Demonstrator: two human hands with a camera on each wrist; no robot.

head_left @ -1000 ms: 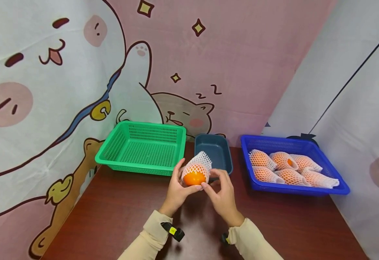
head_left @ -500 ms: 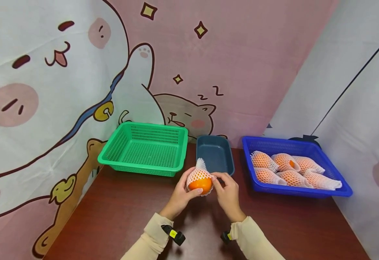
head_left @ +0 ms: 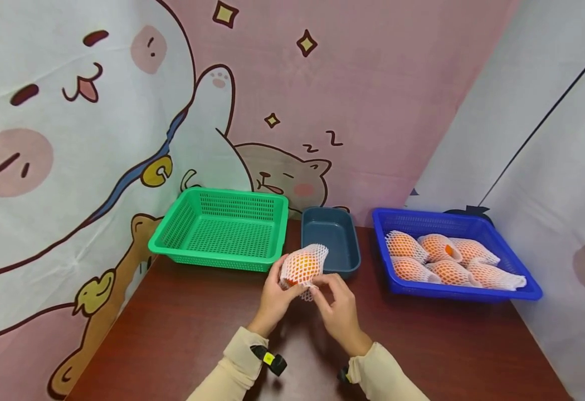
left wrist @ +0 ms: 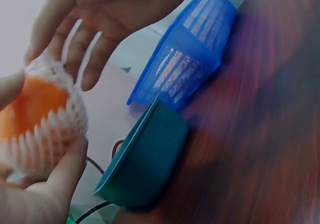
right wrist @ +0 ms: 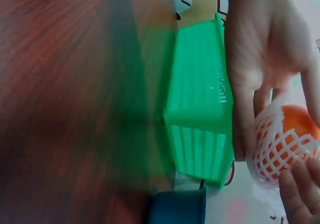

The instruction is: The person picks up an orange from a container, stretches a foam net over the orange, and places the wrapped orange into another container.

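Note:
An orange (head_left: 300,268) in a white foam net sleeve (head_left: 317,252) is held up over the front of the table. My left hand (head_left: 272,303) grips it from the left, its thumb across the near side. The right hand (head_left: 340,314) pinches the edge of the sleeve with thumb and forefinger at the fruit's lower right. Bare orange skin (left wrist: 37,103) shows through the sleeve's mouth in the left wrist view. From the right wrist, the net (right wrist: 270,151) covers part of the fruit, with the right fingers (right wrist: 295,191) against it.
A green basket (head_left: 212,262) stands at the back left with nothing in it. Beside it, behind the hands, is a dark teal tray (head_left: 355,245). The blue basket (head_left: 388,284) on the right holds several oranges in foam nets. Cloth walls close in the table.
The orange has been turned in the left hand, so the net now covers its face and the sleeve's tail points up right. The right hand has shifted slightly down along the sleeve's edge.

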